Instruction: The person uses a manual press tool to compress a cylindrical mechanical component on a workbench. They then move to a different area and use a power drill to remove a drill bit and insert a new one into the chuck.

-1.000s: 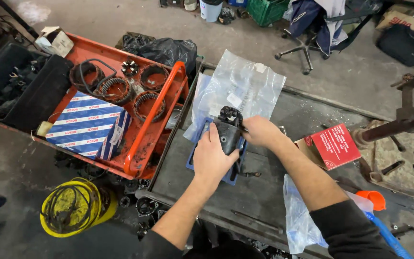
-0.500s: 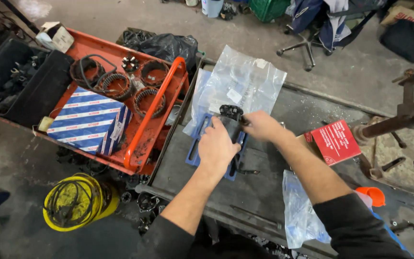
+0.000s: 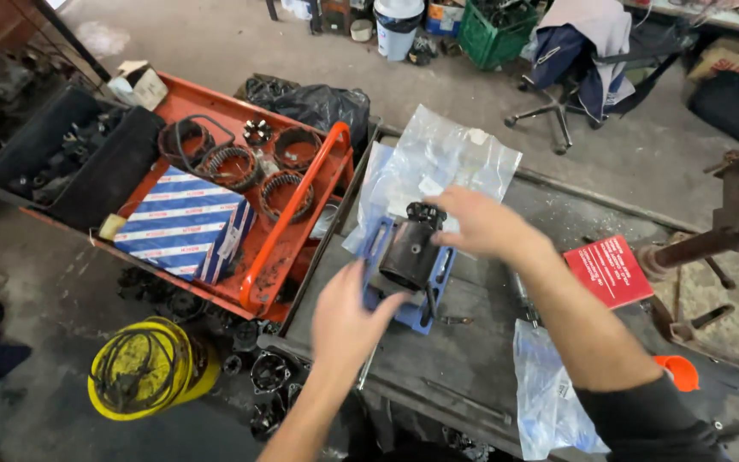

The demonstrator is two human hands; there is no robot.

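Holding the black cylindrical metal motor housing (image 3: 410,254) from two sides, you have your right hand (image 3: 478,224) cupped over its far, top end, fingers curled down around the toothed black end piece there, while your left hand (image 3: 348,321) comes up from below with its fingers spread fairly wide, the fingertips touching the housing's near lower edge rather than closing round it. That housing sits tilted on a blue plastic tray (image 3: 426,318), which lies on the dark, grimy steel workbench (image 3: 472,359). Just behind the tray a clear crumpled plastic bag (image 3: 446,158) is spread flat, partly under it. To your right on the bench lies a small red booklet (image 3: 607,271), and nearer you a second clear plastic bag (image 3: 549,393) hangs over the bench edge beside your right forearm. To your left, touching the bench, stands an orange metal trolley tray (image 3: 301,184) carrying several copper-wound rings and a blue-and-white striped cardboard box (image 3: 177,224). On the floor below it sits a yellow round tub (image 3: 149,370) with coiled wire inside.
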